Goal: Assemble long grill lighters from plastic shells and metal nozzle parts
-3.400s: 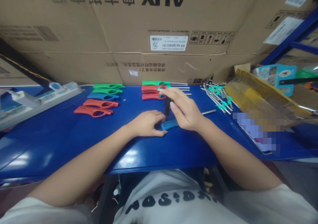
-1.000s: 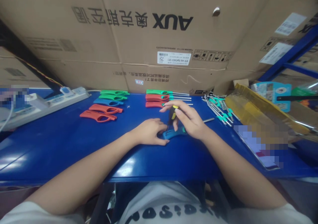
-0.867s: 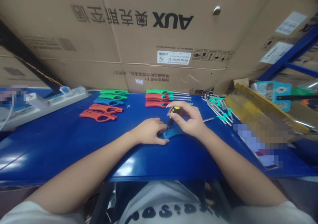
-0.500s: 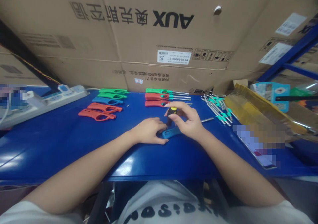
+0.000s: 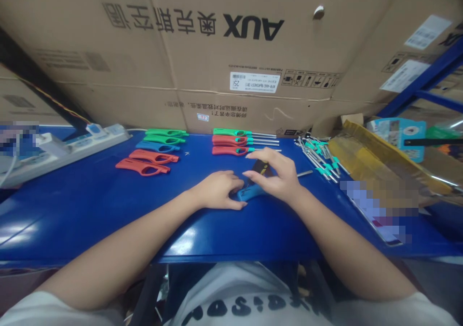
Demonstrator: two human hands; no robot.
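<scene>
Here we go: the left hand (image 5: 217, 189) is curled down over the end of a blue plastic handle (image 5: 250, 191), pinning it to the blue workbench (image 5: 83, 229), while the right hand (image 5: 278, 179) closes around a black-and-yellow screwdriver (image 5: 262, 168) just above it! Red and green handles (image 5: 231, 140) line up at twelve o'clock, with steel pins with teal ends (image 5: 318, 156) out at two o'clock.
</scene>
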